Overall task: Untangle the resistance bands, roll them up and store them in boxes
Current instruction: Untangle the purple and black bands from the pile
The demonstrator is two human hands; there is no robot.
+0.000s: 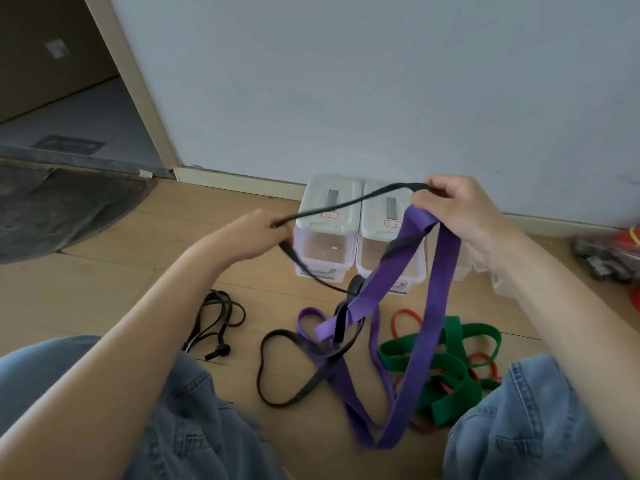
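Both arms raised: left hand (256,233) at nine o'clock pinches the black band (349,202); right hand (460,216) grips black band and purple band (436,306).

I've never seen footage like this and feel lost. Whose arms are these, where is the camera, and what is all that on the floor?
The camera sits on a person's head, looking down at their own arms and jeans-clad knees. The left hand and right hand hold a black band stretched between them; the right also holds a purple band that hangs to the wooden floor. On the floor lie a green band, a red band and a black cord. Two lidded plastic boxes stand by the wall.
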